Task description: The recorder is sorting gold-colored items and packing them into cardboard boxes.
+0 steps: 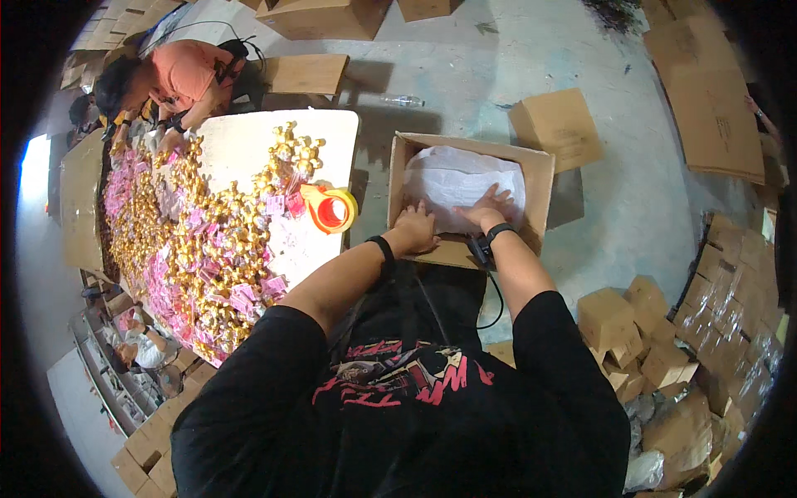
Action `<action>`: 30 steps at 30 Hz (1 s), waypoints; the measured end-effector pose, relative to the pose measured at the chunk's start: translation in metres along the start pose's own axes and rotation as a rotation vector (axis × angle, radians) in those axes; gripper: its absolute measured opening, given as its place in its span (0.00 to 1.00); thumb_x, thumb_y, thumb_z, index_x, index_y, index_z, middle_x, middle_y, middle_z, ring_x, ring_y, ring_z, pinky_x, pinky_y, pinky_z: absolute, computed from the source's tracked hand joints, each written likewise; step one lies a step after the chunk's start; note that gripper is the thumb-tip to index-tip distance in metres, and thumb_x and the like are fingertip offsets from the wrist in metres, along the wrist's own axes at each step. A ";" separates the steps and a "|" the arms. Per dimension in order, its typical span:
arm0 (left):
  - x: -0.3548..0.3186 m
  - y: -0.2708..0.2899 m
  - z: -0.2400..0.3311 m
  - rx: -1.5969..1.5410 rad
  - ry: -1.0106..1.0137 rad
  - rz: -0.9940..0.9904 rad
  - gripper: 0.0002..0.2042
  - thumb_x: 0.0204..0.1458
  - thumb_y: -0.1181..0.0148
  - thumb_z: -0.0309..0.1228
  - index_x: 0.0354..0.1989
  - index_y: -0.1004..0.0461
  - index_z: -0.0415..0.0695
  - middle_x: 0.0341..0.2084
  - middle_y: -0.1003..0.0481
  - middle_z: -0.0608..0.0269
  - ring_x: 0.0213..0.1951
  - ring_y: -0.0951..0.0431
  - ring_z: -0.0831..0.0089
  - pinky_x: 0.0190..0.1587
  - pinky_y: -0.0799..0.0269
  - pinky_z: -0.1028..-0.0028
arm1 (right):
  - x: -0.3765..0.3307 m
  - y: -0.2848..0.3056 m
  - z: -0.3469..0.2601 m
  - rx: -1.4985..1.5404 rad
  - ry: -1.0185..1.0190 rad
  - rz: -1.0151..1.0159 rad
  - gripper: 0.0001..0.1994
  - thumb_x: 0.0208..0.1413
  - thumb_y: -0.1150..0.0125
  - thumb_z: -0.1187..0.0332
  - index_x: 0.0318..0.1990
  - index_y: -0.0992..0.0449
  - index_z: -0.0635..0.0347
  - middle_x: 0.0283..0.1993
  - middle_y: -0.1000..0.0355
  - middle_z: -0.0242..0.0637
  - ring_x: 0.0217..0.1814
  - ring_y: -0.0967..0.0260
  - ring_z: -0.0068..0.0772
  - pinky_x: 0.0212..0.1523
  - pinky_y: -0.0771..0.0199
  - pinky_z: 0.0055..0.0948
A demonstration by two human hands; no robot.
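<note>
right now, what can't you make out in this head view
All in the head view:
Anything under the white wrapping in the cardboard box: hidden by the wrapping, partly also by the left hand and right hand.
The number of gold pieces: too small, heaped over each other.
What the orange-shirted co-worker's hands hold: too small to tell.

black short-sleeved T-shirt (pixel 398 452) | pink-and-white print (pixel 407 373) | black wristbands (pixel 387 251) | thin dark cable (pixel 501 300)

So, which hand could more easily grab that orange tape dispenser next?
Probably the left hand: it is at the near-left corner of the box, on the side toward the tape dispenser. The right hand, spread over the white sheet, is farther away.
</note>
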State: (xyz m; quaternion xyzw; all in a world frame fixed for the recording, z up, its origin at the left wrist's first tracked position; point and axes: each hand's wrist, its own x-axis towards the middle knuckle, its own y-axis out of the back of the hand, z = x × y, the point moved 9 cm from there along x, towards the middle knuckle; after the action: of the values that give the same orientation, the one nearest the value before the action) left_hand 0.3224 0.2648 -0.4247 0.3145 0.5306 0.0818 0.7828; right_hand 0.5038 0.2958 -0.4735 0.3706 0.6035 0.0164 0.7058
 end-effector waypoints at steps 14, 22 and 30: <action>-0.125 0.125 -0.011 -0.647 -0.350 0.628 0.17 0.58 0.42 0.35 0.52 0.29 0.41 0.51 0.28 0.50 0.55 0.28 0.52 0.58 0.31 0.61 | 0.026 -0.020 0.004 -0.058 0.133 0.078 0.73 0.31 0.26 0.33 0.75 0.72 0.59 0.79 0.70 0.54 0.81 0.74 0.52 0.77 0.67 0.45; -0.309 -0.024 -0.293 -0.617 0.688 1.208 0.23 0.50 0.36 0.40 0.50 0.27 0.38 0.45 0.25 0.42 0.49 0.26 0.48 0.55 0.32 0.55 | -0.013 0.046 -0.030 0.094 0.509 0.109 0.40 0.53 0.36 0.48 0.57 0.35 0.85 0.59 0.33 0.71 0.66 0.36 0.60 0.64 0.38 0.40; -0.450 -0.136 -0.289 -0.728 1.311 0.762 0.39 0.51 0.36 0.43 0.69 0.47 0.43 0.68 0.54 0.31 0.62 0.41 0.29 0.53 0.35 0.34 | -0.078 0.063 -0.003 0.248 0.547 0.209 0.35 0.57 0.38 0.49 0.55 0.31 0.81 0.50 0.26 0.62 0.53 0.28 0.50 0.56 0.31 0.39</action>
State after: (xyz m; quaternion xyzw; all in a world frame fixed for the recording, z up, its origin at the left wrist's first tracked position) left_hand -0.1505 0.0672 -0.2217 0.0890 0.6760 0.6726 0.2875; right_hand 0.5066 0.3067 -0.3740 0.4960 0.7267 0.1140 0.4614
